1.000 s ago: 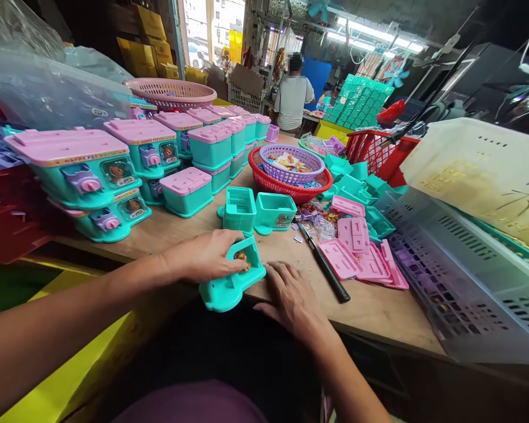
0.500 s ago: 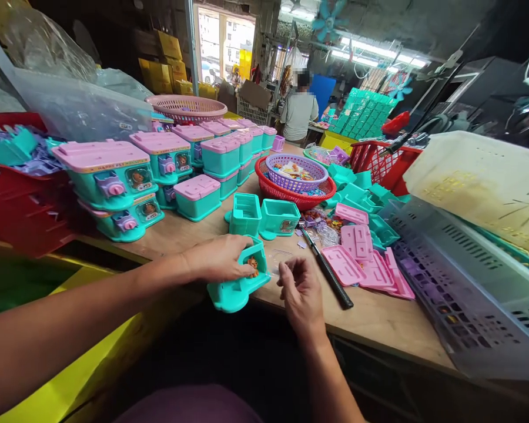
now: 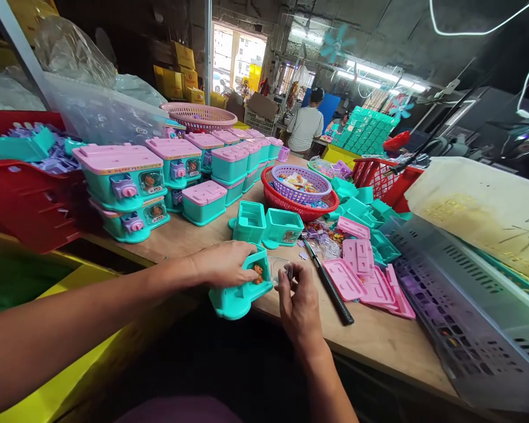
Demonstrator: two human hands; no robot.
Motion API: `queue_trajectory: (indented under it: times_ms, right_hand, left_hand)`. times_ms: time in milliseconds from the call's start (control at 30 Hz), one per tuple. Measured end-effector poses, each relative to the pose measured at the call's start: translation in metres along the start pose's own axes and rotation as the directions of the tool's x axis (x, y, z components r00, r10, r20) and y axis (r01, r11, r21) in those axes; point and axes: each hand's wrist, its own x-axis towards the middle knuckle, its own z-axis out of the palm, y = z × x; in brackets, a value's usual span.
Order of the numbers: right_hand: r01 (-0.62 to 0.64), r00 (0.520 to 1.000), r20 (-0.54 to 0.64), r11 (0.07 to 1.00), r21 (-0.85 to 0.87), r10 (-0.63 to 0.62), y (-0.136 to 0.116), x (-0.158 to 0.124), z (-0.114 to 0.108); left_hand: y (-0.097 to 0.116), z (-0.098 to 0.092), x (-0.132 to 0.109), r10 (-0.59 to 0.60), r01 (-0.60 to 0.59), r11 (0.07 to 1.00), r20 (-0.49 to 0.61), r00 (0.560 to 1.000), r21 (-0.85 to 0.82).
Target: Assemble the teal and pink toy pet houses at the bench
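My left hand is closed on a teal plastic toy box, tilted on its side near the table's front edge. In the box's square opening sits a small brown animal figurine, close to my left thumb. A thin clear plastic cover is pinched in the fingers of my right hand, right beside that opening. Whether the cover touches the box I cannot tell. Just behind stand two open teal boxes, one with a picture window on its side.
Stacked teal boxes with pink lids fill the left back. A purple basket rests in a red one. Pink lids and a black-handled tool lie to the right, by a grey crate. A person stands far back.
My right hand has come closer to the box opening, and the clear cover shows more plainly in its fingers. My left hand keeps its grip. The whole view has shifted slightly.
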Motion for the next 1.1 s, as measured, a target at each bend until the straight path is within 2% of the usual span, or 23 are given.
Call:
queue_trajectory:
  times_ms: [100,367,500,667,867,1100]
  right_hand:
    - [0.005,0.999,-0.031,1.000,0.001,-0.005,0.0000,-0.0004,0.0001]
    - [0.012,1.000,0.022,1.000,-0.008,-0.012,0.0009,-0.0004,0.0024]
    - [0.065,0.998,-0.004,0.997,-0.038,-0.065,0.0015,-0.0006,0.0011]
    - [0.137,0.991,0.012,0.985,-0.109,-0.137,-0.0010,-0.0001,0.0000]
    - [0.126,0.991,-0.026,0.987,-0.103,-0.129,-0.0023,-0.0015,-0.0023]
    - [0.157,0.988,0.023,0.975,-0.158,-0.155,-0.0050,0.0027,-0.0026]
  left_hand:
    - [0.0000,-0.0001,0.0001,-0.005,0.005,1.000,-0.006,1.000,-0.005]
    - [-0.0011,0.0003,-0.0001,-0.005,0.005,1.000,0.003,1.000,-0.017]
    - [-0.0016,0.0035,0.0003,0.030,-0.030,0.998,0.010,1.000,-0.047]
    - [-0.0007,0.0048,0.0001,-0.004,0.004,0.999,0.010,1.000,-0.036]
    - [0.0008,0.0032,0.0001,0.004,-0.003,0.999,0.019,1.000,-0.049]
    - [0.0015,0.0023,-0.0002,-0.009,0.010,0.998,0.014,1.000,-0.055]
